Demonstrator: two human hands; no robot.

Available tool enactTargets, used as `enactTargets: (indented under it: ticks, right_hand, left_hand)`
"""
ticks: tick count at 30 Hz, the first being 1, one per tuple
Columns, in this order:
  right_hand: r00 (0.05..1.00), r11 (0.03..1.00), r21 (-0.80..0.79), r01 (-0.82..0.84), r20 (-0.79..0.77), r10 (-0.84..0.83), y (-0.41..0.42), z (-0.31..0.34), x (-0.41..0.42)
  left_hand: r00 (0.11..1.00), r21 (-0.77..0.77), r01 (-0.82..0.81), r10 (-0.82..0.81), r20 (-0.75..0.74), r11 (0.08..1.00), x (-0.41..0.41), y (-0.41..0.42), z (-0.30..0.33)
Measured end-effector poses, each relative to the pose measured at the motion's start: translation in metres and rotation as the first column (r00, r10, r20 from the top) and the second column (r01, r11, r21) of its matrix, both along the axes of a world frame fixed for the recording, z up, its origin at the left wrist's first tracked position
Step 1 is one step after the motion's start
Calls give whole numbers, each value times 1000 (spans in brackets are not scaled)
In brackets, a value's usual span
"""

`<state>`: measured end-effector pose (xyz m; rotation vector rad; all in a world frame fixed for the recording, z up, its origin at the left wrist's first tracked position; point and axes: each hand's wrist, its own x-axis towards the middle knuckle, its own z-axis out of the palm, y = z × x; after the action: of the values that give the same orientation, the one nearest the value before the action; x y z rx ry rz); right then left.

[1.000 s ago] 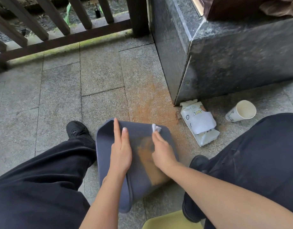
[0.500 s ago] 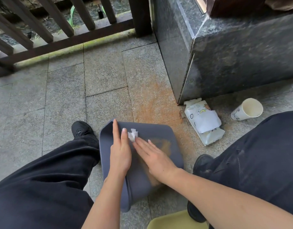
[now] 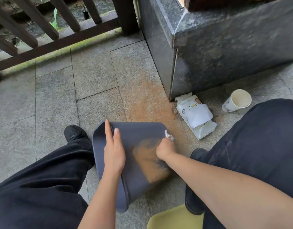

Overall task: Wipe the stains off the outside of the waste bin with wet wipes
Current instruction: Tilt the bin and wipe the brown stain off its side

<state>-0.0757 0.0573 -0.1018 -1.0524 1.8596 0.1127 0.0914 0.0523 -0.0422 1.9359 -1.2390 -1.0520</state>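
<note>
From the head view, the grey bin [image 3: 135,171] lies on its side on the floor [image 3: 96,80] between the person's knees, its flat side turned up. The left hand [image 3: 114,149] rests flat on that face, fingers straight and together, pointing away from the body, pinning the bin down without gripping anything. The right hand [image 3: 164,148] is curled round a small white wipe [image 3: 169,136], a crumpled tuft of which sticks out past the knuckles. Half a second ago that hand lay right beside the left one, fingers spread across the middle of the face; now it has swung out to the bin's edge on the side away from the left hand, its fingers bunched. So a stroke has just run across the face. Even so, the orange-brown stain [image 3: 150,161] spreads wide between the two hands and down toward the wrist, looking smeared rather than lifted, so I'd judge the wiping is far from finished and more passes, perhaps a fresh wipe, will be needed. Beyond the right hand, well clear of it, the pack of wipes [image 3: 196,115] lies with its flap open, and a paper cup [image 3: 237,100] is tipped over further out, beside the stone block [image 3: 233,47].
</note>
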Motion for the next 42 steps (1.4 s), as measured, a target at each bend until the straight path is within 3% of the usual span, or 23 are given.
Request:
enactTargets:
  ticks: [3,6,9,11,14,17,19,20,23,25,28,33,36,39,42]
  right_hand:
    - [1000,999,-54,1,30,1,3,14,13]
    - [986,953,-301,-47,137,92,21,29,33]
    - [904,772,-619,-143,236,356,45,39,43]
    - [811,612,-751,-250,183,556,59,36,42]
    - [693,409,-798,-443,-14,721,62,25,31]
    - [645,324,-783,-532,-126,753,51,12,21]
    - [687,368,-762,-533,-136,714,49,5,15]
    - [738,450,-718,-531,-132,662,49,0,11]
    - [952,873,-381,-304,-83,295,56,-16,-11]
    - [993,993,-90,-73,-94,64,59,-23,-25]
    - [985,987,57,151,-88,-146,56,-29,-26]
    - [987,988,37,151,-64,-149,47,-12,-11]
    - [999,985,-167,37,30,-32,45,14,5]
    - [962,896,-437,-76,205,182,46,45,26]
    - [852,769,-624,-138,321,414,61,65,42]
  left_hand:
    - [1000,26,-5,4,25,1000,-5,-1,2]
    - [998,24,-2,0,68,1000,-9,-1,4]
    - [991,-56,-22,29,130,998,-7,1,2]
    - [987,-89,-32,46,155,996,-6,2,0]
    - [986,-114,-18,36,164,993,-6,2,1]
    - [983,-83,-26,41,179,996,-4,2,1]
    - [982,-58,-36,46,182,998,-4,4,3]
    - [983,-53,-40,48,179,998,-3,5,3]
    - [985,-38,-55,60,163,998,-4,4,5]
    - [987,-9,-72,72,144,997,-10,3,6]
    - [984,-36,-81,85,155,996,-10,2,8]
    - [931,-154,-268,297,211,951,-7,8,11]
    - [943,-181,-258,288,169,949,-13,19,13]
    - [989,-78,-123,129,73,989,-14,26,11]
    - [970,47,-11,22,-244,999,-12,32,13]
